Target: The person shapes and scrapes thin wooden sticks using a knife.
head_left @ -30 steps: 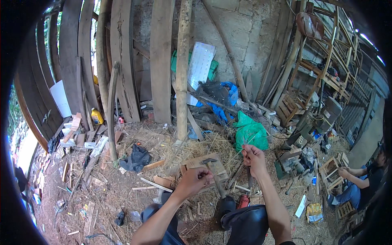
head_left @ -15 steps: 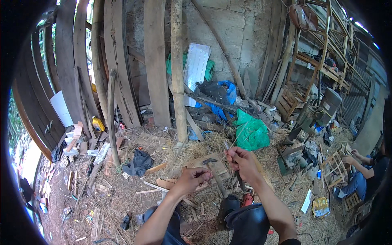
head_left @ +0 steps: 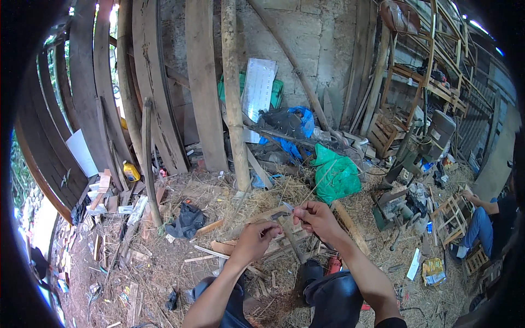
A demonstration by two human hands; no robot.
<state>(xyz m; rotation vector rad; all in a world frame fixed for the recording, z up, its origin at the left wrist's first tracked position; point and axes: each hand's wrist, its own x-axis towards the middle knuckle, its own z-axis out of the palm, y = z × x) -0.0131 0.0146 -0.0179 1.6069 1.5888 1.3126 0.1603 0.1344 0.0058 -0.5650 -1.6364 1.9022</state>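
Observation:
My right hand (head_left: 318, 220) is closed on a knife (head_left: 287, 206), whose pale, narrow blade sticks out past the fingertips toward the upper left; most of its handle is hidden by the hand. To its left, my left hand (head_left: 257, 236) has thumb and fingers pinched together, and whatever may be between them is too small to make out. The two hands are close but apart. Below and between them a hammer (head_left: 295, 249) with a wooden handle lies sloped, its head over some boards and its handle end near my shoe.
Wood scraps and straw litter the ground. A black plastic bag (head_left: 187, 221) lies to the left, and a green plastic sack (head_left: 334, 177) sits ahead. Rightward are a machine (head_left: 404, 175) and a small wooden frame (head_left: 453, 220), beside which another person (head_left: 481, 221) sits. A wooden post (head_left: 234, 109) rises ahead.
My right hand has moved left and slightly down toward my left hand, and the knife's blade now tilts further left. The left hand stays pinched. The other person's arm has shifted by the frame.

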